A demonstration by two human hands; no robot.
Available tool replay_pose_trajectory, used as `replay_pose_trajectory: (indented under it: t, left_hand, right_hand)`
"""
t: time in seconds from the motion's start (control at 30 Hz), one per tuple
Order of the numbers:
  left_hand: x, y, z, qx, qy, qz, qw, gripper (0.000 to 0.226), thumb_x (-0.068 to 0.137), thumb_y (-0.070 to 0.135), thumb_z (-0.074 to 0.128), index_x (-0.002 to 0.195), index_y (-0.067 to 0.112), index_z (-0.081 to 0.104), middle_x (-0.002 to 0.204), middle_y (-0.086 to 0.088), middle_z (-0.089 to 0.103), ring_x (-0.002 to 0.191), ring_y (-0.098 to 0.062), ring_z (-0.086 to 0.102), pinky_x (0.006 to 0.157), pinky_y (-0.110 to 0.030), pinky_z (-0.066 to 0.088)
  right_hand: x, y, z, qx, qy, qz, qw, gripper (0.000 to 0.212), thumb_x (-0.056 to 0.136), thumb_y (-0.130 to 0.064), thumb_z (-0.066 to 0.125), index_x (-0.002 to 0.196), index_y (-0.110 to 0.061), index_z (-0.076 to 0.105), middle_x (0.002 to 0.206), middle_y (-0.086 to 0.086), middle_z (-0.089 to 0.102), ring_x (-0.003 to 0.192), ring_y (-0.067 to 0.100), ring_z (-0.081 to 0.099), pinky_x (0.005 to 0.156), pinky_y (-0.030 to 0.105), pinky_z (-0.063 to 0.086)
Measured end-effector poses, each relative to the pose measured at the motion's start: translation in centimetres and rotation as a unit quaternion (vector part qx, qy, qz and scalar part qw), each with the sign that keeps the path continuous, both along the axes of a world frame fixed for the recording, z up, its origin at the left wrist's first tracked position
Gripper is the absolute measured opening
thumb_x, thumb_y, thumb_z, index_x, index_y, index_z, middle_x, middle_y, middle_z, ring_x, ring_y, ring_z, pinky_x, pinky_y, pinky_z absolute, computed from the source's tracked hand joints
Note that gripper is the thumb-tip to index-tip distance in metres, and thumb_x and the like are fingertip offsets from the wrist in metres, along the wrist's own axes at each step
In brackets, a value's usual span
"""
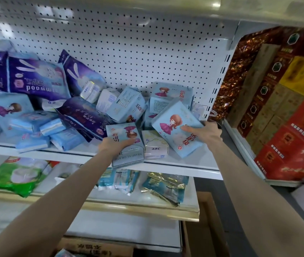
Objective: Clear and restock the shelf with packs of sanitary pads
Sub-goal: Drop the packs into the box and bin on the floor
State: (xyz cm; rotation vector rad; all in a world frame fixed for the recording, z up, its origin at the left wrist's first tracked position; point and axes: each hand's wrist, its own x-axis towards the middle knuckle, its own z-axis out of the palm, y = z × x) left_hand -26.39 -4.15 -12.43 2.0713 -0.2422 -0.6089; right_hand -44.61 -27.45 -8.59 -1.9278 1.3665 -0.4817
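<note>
Two pale blue packs of sanitary pads in hand at the front of the white shelf [54,154]. Left grip [117,143] curled round the near pack [124,130], which stands at the shelf's lip and overhangs it slightly. Right grip [206,132] closed on the tilted pack [173,127], thumb flat on its face, fingers behind its right edge, lower corner down near the shelf front. Between the two, just beside each, a small white pack [155,145].

Behind them, a loose heap of more pale blue packs [127,104] against the perforated white back panel [129,43]. Further left, purple rabbit-print packs [36,76] and a dark purple pack [84,115] lying flat. At the right, a slotted white upright [220,76], then a neighbouring bay of red, yellow and brown cartons [296,136]. Below, a gold-edged lower shelf [129,210] with a green pack [14,175] and teal-and-gold packs [166,184]. At the bottom, a cardboard box [95,251].

Writing: "ABC" on the small white pack; "10" beside the cartoon girl on the tilted pack; "MEDICAL GRADE", upside down, on the near pack; upside-down letters ending "mwood" on a rabbit-print pack; "L-XL" on the dark purple one. Red Chinese characters on the blue packs, too small to read with certainty.
</note>
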Motion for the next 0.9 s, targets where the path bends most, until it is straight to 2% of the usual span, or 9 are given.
replay_pose_trajectory:
  t: [0.07,0.13,0.23,0.3,0.43,0.53,0.7,0.8,0.9]
  left_hand:
    - [0.4,0.1,-0.7,-0.008,0.009,0.000,1.000,0.123,0.035,0.070,0.087,0.130,0.004,0.047,0.116,-0.020,0.063,0.105,-0.033,0.061,0.092,-0.045,0.053]
    - [0.0,0.0,-0.6,-0.031,0.024,0.002,0.999,0.124,0.041,0.062,0.090,0.138,0.010,0.031,0.126,-0.013,0.056,0.114,-0.033,0.055,0.096,-0.048,0.050]
    - [-0.4,-0.2,-0.4,-0.061,0.036,-0.003,0.997,0.115,0.054,0.052,0.090,0.141,0.016,0.024,0.125,-0.011,0.054,0.109,-0.030,0.056,0.087,-0.041,0.050]
    - [-0.2,-0.3,-0.4,-0.067,0.031,0.000,0.997,0.115,0.052,0.054,0.090,0.140,0.018,0.025,0.123,-0.009,0.055,0.111,-0.031,0.055,0.094,-0.043,0.049]
    - [-0.4,-0.1,-1.0,-0.099,0.017,0.023,0.995,0.085,0.066,0.042,0.087,0.127,0.019,0.032,0.117,-0.007,0.060,0.106,-0.028,0.058,0.093,-0.045,0.050]
    - [-1.2,0.1,-1.3,-0.107,-0.015,0.027,0.994,0.092,0.070,0.038,0.085,0.139,0.016,0.028,0.118,-0.007,0.059,0.105,-0.026,0.056,0.083,-0.036,0.046]
    - [-2.0,0.6,0.3,-0.110,-0.081,0.023,0.990,0.093,0.069,0.041,0.085,0.140,0.013,0.030,0.114,-0.004,0.059,0.110,-0.028,0.057,0.096,-0.043,0.048]
    - [-2.5,1.3,1.9,-0.142,-0.107,0.028,0.984,0.080,0.073,0.035,0.083,0.134,0.013,0.037,0.106,0.003,0.055,0.100,-0.019,0.053,0.084,-0.031,0.043]
    - [-2.8,2.0,3.3,-0.172,-0.125,0.028,0.977,0.079,0.073,0.034,0.084,0.134,0.013,0.039,0.106,0.006,0.055,0.101,-0.016,0.053,0.087,-0.029,0.042]
  right_hand:
    - [0.0,0.4,0.1,-0.015,0.045,0.004,0.999,0.110,0.040,-0.082,0.077,0.129,-0.020,0.057,0.134,0.005,0.050,0.128,0.030,0.044,0.107,0.051,0.038]
    - [-0.1,0.3,-0.1,-0.010,0.033,0.011,0.999,0.106,0.045,-0.076,0.080,0.128,-0.017,0.050,0.134,0.006,0.047,0.127,0.030,0.045,0.104,0.050,0.042]
    - [-0.5,0.2,-0.1,0.050,-0.076,0.030,0.995,0.092,0.050,-0.055,0.090,0.117,-0.016,0.040,0.118,0.007,0.059,0.098,0.023,0.062,0.087,0.044,0.055]
    - [-0.6,0.4,-0.3,0.057,-0.101,0.030,0.993,0.083,0.062,-0.040,0.090,0.121,-0.015,0.037,0.112,0.006,0.060,0.089,0.019,0.060,0.081,0.039,0.054]
    - [-0.6,1.5,-1.1,0.013,-0.110,0.002,0.994,0.097,0.056,-0.047,0.091,0.134,-0.019,0.043,0.124,0.007,0.056,0.107,0.024,0.060,0.093,0.044,0.053]
    - [-1.3,2.2,-0.8,-0.006,-0.108,-0.007,0.994,0.098,0.056,-0.050,0.090,0.139,-0.021,0.046,0.128,0.006,0.055,0.112,0.024,0.058,0.095,0.043,0.052]
    - [-1.9,2.6,0.8,-0.033,-0.142,-0.024,0.989,0.115,0.032,-0.072,0.079,0.133,-0.025,0.053,0.125,0.004,0.058,0.110,0.024,0.060,0.094,0.043,0.053]
    - [-2.0,3.8,1.9,-0.028,-0.177,-0.019,0.984,0.097,0.049,-0.060,0.087,0.133,-0.024,0.053,0.124,0.004,0.059,0.105,0.021,0.062,0.091,0.041,0.055]
    - [-2.3,5.1,2.9,-0.037,-0.199,-0.024,0.979,0.086,0.059,-0.052,0.088,0.132,-0.022,0.053,0.120,0.003,0.061,0.099,0.019,0.064,0.086,0.039,0.058]
